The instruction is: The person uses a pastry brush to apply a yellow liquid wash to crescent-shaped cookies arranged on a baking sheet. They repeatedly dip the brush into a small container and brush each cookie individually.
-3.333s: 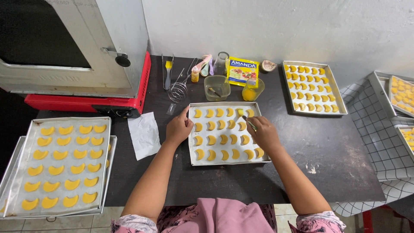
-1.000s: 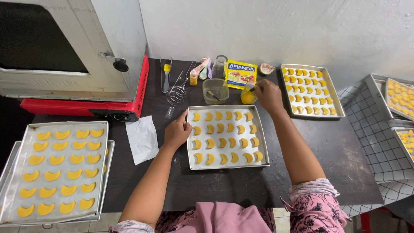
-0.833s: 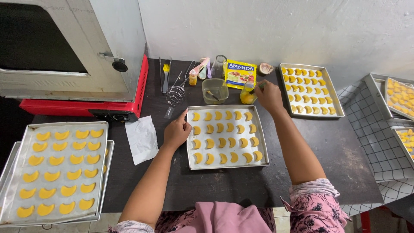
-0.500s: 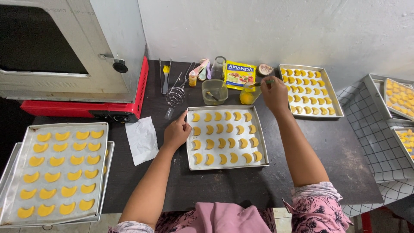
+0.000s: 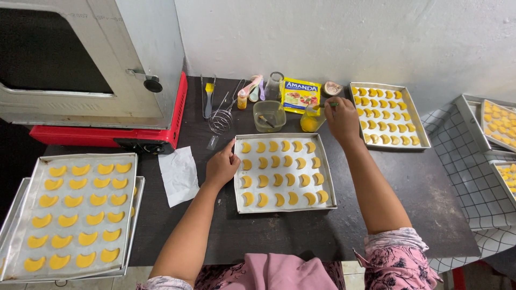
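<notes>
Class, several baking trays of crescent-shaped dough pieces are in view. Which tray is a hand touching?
The middle tray straight in front of the person: the left hand rests on its left rim. The other trays lie untouched.

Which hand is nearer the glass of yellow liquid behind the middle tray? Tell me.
Right. The right hand is just beside the glass of yellow liquid, holding a thin brush over it. The left hand rests on the middle tray's left edge, farther from the glass.
</notes>
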